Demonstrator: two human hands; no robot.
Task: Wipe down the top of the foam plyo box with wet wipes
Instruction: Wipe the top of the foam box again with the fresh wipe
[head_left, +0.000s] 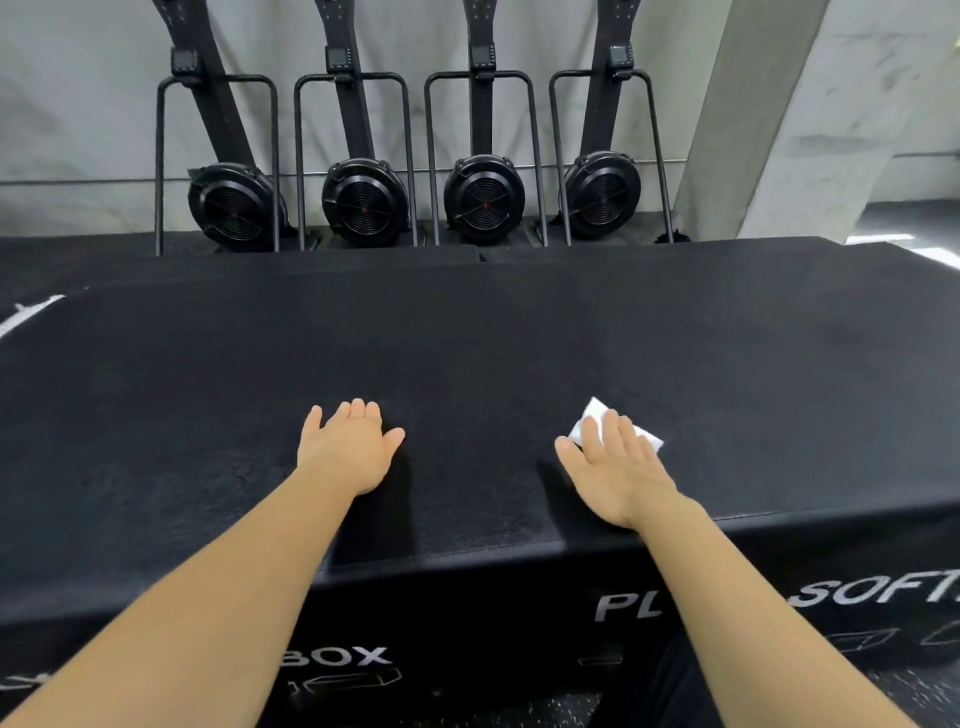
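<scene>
Most of the wet wipe (594, 415) was hidden under the right grip (618, 467); only two white corners showed. The plyo box (467, 338) ran off the left and right frame edges. Front lettering was broken: left forearm (208, 613) covered everything before "BOX", right forearm (727, 597) split "PL" from "SOFT", cut at right edge. The fan machines (483, 200) were cropped at top; monitors (483, 54) too small to read.
</scene>
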